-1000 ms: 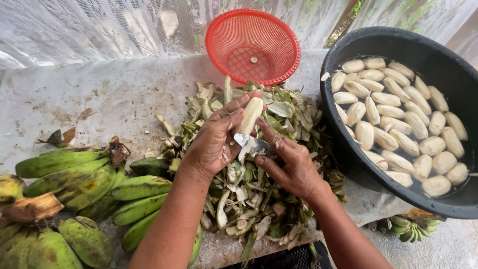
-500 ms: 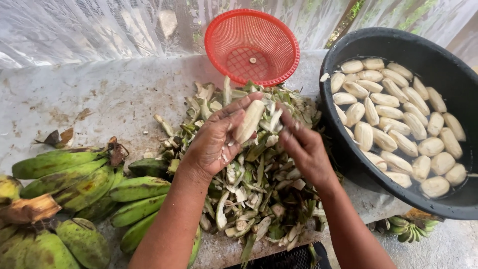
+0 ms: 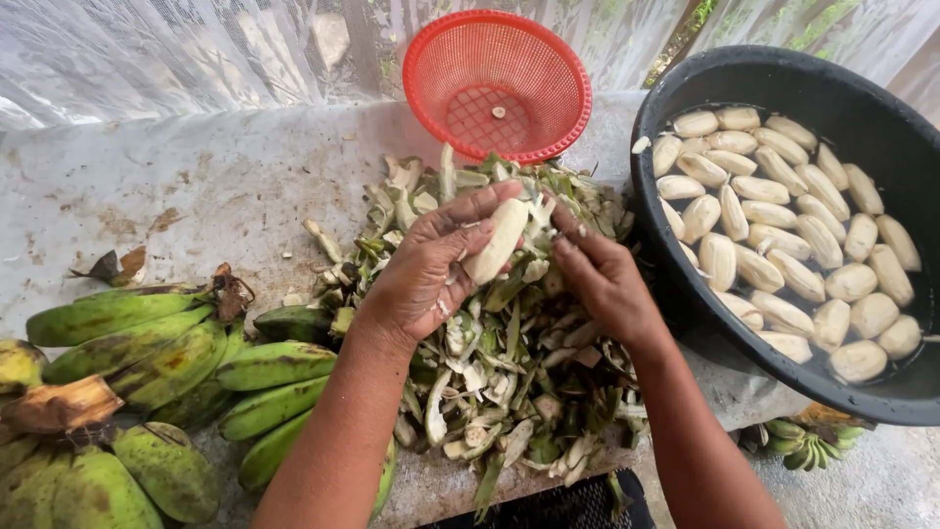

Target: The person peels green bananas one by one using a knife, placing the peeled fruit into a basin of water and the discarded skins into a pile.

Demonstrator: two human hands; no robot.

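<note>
The left hand [image 3: 426,269] is closed around a peeled banana [image 3: 496,240]; the thumb and the fingers grasp it at its lower half, and the pale banana points up and a little to the right. It is held in the air directly over the pile of peels [image 3: 490,372], not resting on it. The right hand [image 3: 602,279] is just to the right of the banana, with the fingertips curled toward its upper end. I cannot tell if these fingers touch the banana or hold something small, because the palm is turned away from the camera.

The pile of peels lies in the middle of the table [image 3: 196,186], and all other things can be placed from it. Behind the pile, touching its far edge, a red basket [image 3: 497,83] leans tilted with its open side toward the camera; one small pale piece lies inside. To the right of the pile stands a black tub [image 3: 783,78] with water, and many peeled bananas [image 3: 783,235] float in it close together. To the left of the pile lie green bananas [image 3: 147,362], unpeeled and still joined in bunches; the nearest ones touch the edge of the peels.
</note>
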